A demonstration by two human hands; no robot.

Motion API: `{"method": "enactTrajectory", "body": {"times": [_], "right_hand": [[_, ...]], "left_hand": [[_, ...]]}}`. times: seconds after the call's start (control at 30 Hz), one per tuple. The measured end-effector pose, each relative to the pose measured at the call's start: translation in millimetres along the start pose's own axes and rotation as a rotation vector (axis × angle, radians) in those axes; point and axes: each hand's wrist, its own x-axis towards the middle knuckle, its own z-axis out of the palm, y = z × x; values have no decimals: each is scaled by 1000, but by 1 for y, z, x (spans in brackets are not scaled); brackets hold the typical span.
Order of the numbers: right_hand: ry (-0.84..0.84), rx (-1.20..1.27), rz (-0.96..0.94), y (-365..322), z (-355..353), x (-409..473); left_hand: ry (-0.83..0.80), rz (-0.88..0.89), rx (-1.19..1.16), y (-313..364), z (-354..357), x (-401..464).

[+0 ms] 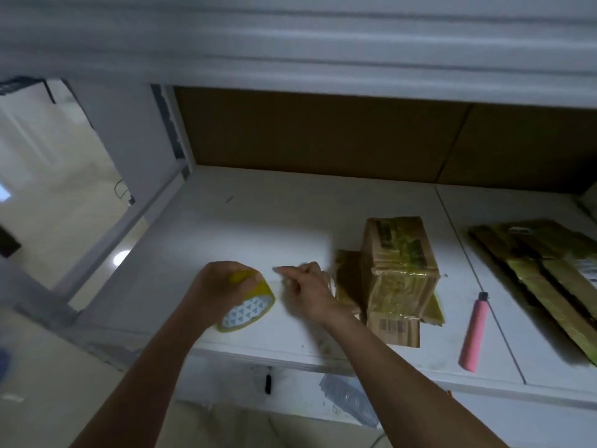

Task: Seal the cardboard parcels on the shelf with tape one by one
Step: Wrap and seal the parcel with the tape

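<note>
At the fingertips of the right hand [307,287]: pinched together, seemingly on the free tape end, though blur hides the strip itself. Just left, the left hand [219,282], curled over the top of the yellow tape roll [248,305], core facing the camera. Immediately right of the right hand, nearly touching its knuckles, the taped cardboard parcel [400,266], upright on flatter ones, long axis running away along the white shelf [258,221]. Nearer hand: the right. Farther right, a pink cutter [475,334] and flat parcels [549,279].
</note>
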Motion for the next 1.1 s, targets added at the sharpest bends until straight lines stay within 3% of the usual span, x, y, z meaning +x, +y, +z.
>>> {"method": "enactTrajectory", "body": {"times": [0.3, 0.4, 0.57, 0.8, 0.9, 1.1], "right_hand": [[-102, -226, -28, 1, -10, 19], [-30, -131, -45, -2, -12, 17], [-53, -114, -46, -3, -14, 16], [-46, -46, -59, -5, -17, 9], [-14, 25, -53, -9, -21, 2], [72, 46, -308, -50, -48, -7]], "left_hand": [[16, 4, -127, -13, 1, -3], [16, -4, -155, -15, 1, -3], [37, 43, -222, -16, 2, -1], [-163, 88, -250, -33, -5, -4], [-124, 129, -282, -38, -5, -8], [-31, 204, -384, -25, -45, -8]]}}
